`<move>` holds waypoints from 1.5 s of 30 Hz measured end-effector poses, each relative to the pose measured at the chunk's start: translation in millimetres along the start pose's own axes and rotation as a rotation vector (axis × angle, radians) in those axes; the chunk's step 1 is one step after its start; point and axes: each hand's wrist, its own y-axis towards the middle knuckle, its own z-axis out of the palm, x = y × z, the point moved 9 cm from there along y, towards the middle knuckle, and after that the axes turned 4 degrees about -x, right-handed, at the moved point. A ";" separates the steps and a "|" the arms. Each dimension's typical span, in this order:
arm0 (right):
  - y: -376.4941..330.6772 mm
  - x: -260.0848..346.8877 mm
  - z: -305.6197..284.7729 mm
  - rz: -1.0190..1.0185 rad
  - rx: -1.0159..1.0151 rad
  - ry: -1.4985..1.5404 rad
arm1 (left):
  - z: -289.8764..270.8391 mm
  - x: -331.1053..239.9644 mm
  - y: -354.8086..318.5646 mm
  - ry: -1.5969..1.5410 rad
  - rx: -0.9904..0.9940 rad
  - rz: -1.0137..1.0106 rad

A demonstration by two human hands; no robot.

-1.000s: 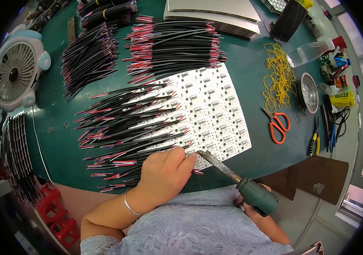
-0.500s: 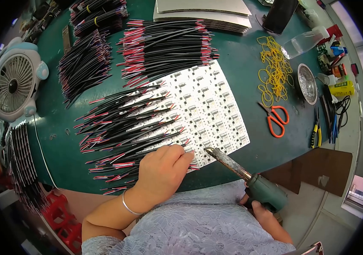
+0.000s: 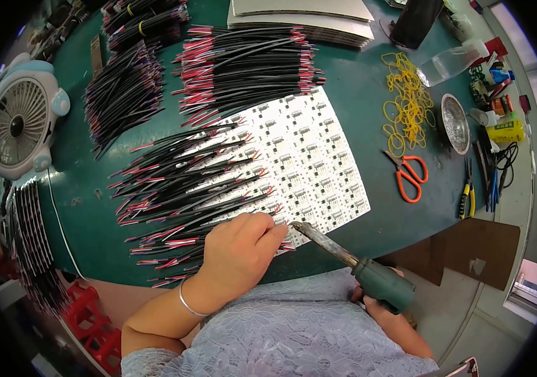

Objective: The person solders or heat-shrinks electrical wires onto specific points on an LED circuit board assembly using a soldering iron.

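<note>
A white panel of small circuit boards lies on the green table. Many black and red wires fan out from its left side. My left hand rests on the panel's near edge, its fingertips pinched on a wire end there. My right hand grips the green handle of a soldering iron. The iron's tip points at the near edge of the panel, just right of my left fingertips.
Loose wire bundles lie at the back, beside a small fan at the left. Yellow rubber bands, orange scissors, a metal dish, pliers and a clear bottle sit on the right. Flat grey sheets are stacked at the far edge.
My left hand and the iron have stayed at the panel's near edge. The iron's tip has come slightly closer to my fingertips. The view has shifted a little.
</note>
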 end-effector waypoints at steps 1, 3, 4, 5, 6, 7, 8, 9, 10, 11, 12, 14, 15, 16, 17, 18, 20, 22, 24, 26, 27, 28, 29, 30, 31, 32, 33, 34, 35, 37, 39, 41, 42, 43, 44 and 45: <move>-1.4 0.9 0.6 -0.095 0.031 -0.190 | 0.2 0.5 0.0 0.001 -0.001 -0.002; -1.8 2.4 1.3 -0.192 0.062 -0.381 | 0.3 1.4 0.1 0.002 -0.003 -0.005; -2.6 5.7 4.9 -0.263 0.101 -0.473 | 0.6 1.0 -0.1 0.003 -0.005 -0.004; -3.5 8.9 9.5 -0.334 0.141 -0.565 | 0.7 0.6 -0.2 0.004 -0.007 -0.003; 0.0 11.3 8.9 -0.333 0.140 -0.565 | 0.8 0.2 -0.2 0.003 -0.006 -0.003; 2.7 23.3 9.6 -0.418 0.129 -0.576 | 1.3 0.5 -0.1 0.007 0.000 -0.006; 1.8 35.0 10.9 -0.503 0.118 -0.586 | 1.8 0.7 -0.2 0.010 0.006 -0.010; 0.4 40.8 12.8 -0.502 0.118 -0.585 | 1.9 0.6 -0.3 0.011 0.007 -0.010; 5.3 33.7 3.2 -0.265 0.057 -0.302 | 2.4 0.5 -0.3 0.018 0.011 -0.011; 6.2 18.6 -3.0 -0.028 -0.004 -0.019 | 3.0 0.5 -0.4 0.026 0.015 -0.012; 3.7 17.6 -1.8 -0.026 -0.006 -0.018 | 3.8 0.4 -0.7 0.024 0.017 -0.010; -0.1 12.7 -10.1 0.004 -0.124 0.136 | 3.5 0.8 -0.9 0.027 0.006 -0.010; 0.4 9.9 -12.3 0.006 -0.127 0.135 | 3.6 1.0 -0.4 0.025 0.008 -0.008; 2.1 11.5 -10.2 -0.056 -0.053 0.069 | 3.0 1.4 0.1 0.025 0.003 -0.010; 2.5 14.7 -5.9 -0.118 0.021 0.004 | 2.2 1.5 0.3 0.026 -0.003 -0.011; 2.8 15.2 -6.2 -0.116 0.021 0.005 | 2.0 1.2 0.1 0.025 -0.001 -0.012; 2.6 17.1 -4.5 -0.123 0.045 -0.026 | 2.2 2.9 0.0 0.014 0.006 -0.036; 1.8 15.1 -4.1 -0.117 0.044 -0.053 | 2.4 3.9 0.1 0.004 0.008 -0.033; 0.0 12.1 -2.4 -0.111 0.045 -0.079 | 1.8 5.2 -0.4 -0.006 0.009 -0.033; -1.9 3.2 -4.9 -0.027 -0.004 -0.002 | 3.1 5.2 0.1 -0.021 0.021 -0.022; -1.3 3.3 -5.9 -0.025 -0.007 -0.002 | 3.5 5.4 0.9 -0.023 0.022 -0.020; 0.2 5.0 -3.7 -0.043 0.032 -0.021 | 3.5 6.0 1.4 -0.036 0.024 -0.024; 1.4 6.4 -1.3 -0.061 0.071 -0.041 | 3.5 6.4 1.7 -0.049 0.026 -0.028; 2.7 5.8 -2.0 -0.060 0.071 -0.040 | 3.2 6.3 1.9 -0.048 0.028 -0.028; 3.6 7.7 -0.6 -0.100 0.092 -0.090 | 2.6 6.0 2.4 -0.050 0.024 -0.028; 3.5 9.6 1.4 -0.139 0.112 -0.140 | 2.3 5.8 2.6 -0.052 0.021 -0.028; 1.9 8.6 2.2 -0.138 0.112 -0.139 | 2.5 6.0 2.6 -0.051 0.022 -0.028; -0.5 6.1 0.7 -0.123 0.079 -0.208 | 2.7 6.0 2.3 -0.048 0.026 -0.026; -1.7 4.2 -1.4 -0.109 0.045 -0.277 | 2.9 5.9 2.1 -0.044 0.029 -0.025; 2.8 16.2 1.6 -0.253 0.059 -0.383 | 2.9 6.0 2.4 -0.045 0.027 -0.024; 3.0 29.2 6.3 -0.397 0.072 -0.489 | 3.0 5.9 3.2 -0.047 0.025 -0.022; 2.0 40.6 6.9 -0.485 0.021 -0.568 | 2.4 5.4 3.2 -0.047 0.018 -0.018; 3.3 40.0 6.3 -0.487 0.021 -0.566 | 2.2 5.1 3.2 -0.044 0.018 -0.018; 4.0 39.4 5.6 -0.494 0.027 -0.551 | 2.0 4.7 3.3 -0.045 0.019 -0.018; 4.0 38.1 4.5 -0.502 0.033 -0.534 | 1.6 4.2 3.4 -0.045 0.020 -0.017; -4.5 29.6 2.2 -0.505 0.032 -0.532 | 1.9 4.3 3.2 -0.042 0.019 -0.016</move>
